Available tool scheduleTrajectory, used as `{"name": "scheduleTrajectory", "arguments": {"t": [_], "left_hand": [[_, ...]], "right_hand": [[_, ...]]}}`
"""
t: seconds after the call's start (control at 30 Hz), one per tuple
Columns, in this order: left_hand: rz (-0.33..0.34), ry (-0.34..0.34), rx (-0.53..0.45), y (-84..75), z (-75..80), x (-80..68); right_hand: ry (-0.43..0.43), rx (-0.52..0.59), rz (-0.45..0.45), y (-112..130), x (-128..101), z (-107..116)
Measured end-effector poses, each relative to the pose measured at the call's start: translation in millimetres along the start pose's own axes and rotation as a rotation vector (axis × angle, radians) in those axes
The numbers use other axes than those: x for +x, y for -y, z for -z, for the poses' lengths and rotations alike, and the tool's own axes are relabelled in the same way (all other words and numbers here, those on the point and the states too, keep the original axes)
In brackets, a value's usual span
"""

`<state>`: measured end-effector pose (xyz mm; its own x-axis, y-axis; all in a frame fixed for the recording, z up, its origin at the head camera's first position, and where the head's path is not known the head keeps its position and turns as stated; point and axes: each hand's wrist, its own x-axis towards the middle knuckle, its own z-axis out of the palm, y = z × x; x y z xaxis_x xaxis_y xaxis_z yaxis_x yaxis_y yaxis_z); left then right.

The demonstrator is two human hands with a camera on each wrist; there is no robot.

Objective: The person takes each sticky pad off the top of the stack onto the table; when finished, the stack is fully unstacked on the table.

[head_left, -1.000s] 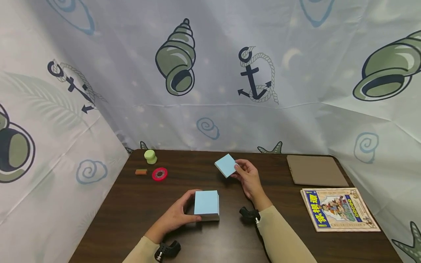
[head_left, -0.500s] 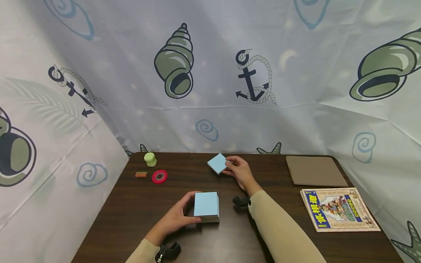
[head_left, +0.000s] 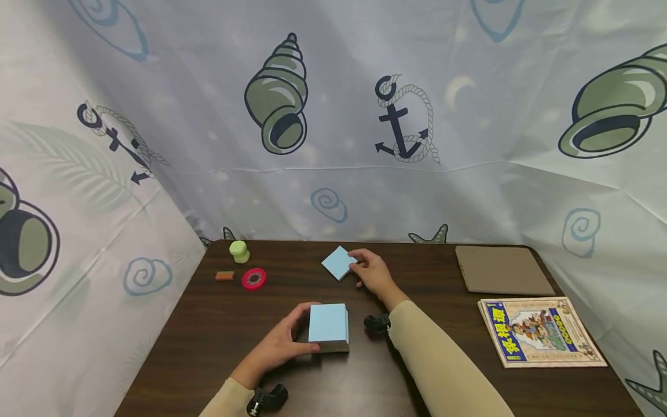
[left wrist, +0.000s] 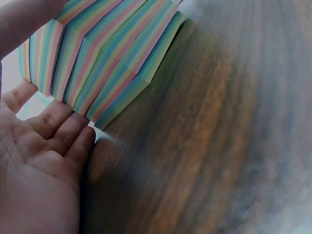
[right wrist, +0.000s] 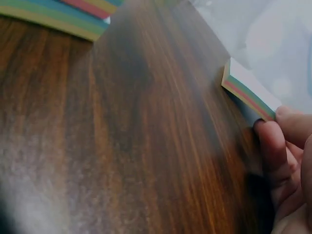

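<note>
In the head view my left hand (head_left: 281, 343) grips the left side of a stack of sticky note pads (head_left: 327, 322) at the middle of the table, thumb at the front. Striped, multicoloured pad edges (left wrist: 105, 58) show in the left wrist view, with fingers below them. Farther back, my right hand (head_left: 376, 277) pinches one corner of a single light-blue sticky note pad (head_left: 337, 263) between thumb and fingers. The right wrist view shows this thin pad (right wrist: 248, 90) low over the table; whether it touches the wood I cannot tell.
Back left on the dark wood table (head_left: 208, 347) are a green round container (head_left: 239, 252), an orange-and-green eraser-like block (head_left: 225, 276) and a red ring-shaped roll (head_left: 253, 278). At the right lie a brown board (head_left: 502, 270) and illustrated booklets (head_left: 542, 332). A patterned curtain (head_left: 344, 127) hangs behind.
My right hand has moved left, carrying the single pad to a spot behind the stack, and its wrist has come lower. My left hand stays on the stack.
</note>
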<state>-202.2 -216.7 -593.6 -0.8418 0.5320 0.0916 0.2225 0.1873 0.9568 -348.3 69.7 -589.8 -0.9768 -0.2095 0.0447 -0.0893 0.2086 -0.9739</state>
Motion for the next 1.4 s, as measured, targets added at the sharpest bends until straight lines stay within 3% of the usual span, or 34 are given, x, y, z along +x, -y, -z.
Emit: {"name": "scheduleTrajectory", "arguments": {"t": [0.33, 0.6, 0.8, 0.93, 1.1, 1.23, 1.4], "left_hand": [[0.001, -0.01, -0.006, -2.7, -0.6, -0.2], [0.008, -0.005, -0.014, -2.9, -1.4, 0.7], [0.005, -0.005, -0.01, -3.6, -1.8, 0.0], [-0.007, -0.014, 0.006, -5.5, -0.5, 0.3], [-0.014, -0.019, 0.02, -4.8, 1.1, 1.9], [-0.001, -0.019, 0.017, -4.6, 1.3, 1.1], [0.009, -0.015, 0.003, -2.8, -0.3, 1.6]], "right_hand": [[-0.041, -0.238, 0.035, 2.3, 3.7, -6.1], [-0.046, -0.35, 0.037, 2.5, 5.8, -8.4], [-0.025, -0.277, -0.016, 3.3, 5.9, -7.8], [-0.013, -0.233, 0.005, 5.1, 3.9, -6.7], [0.018, -0.1, -0.008, 10.6, -2.4, -2.5], [0.059, -0.021, -0.061, 16.6, -8.9, 2.7], [0.172, -0.042, -0.069, 23.3, -18.0, 14.4]]}}
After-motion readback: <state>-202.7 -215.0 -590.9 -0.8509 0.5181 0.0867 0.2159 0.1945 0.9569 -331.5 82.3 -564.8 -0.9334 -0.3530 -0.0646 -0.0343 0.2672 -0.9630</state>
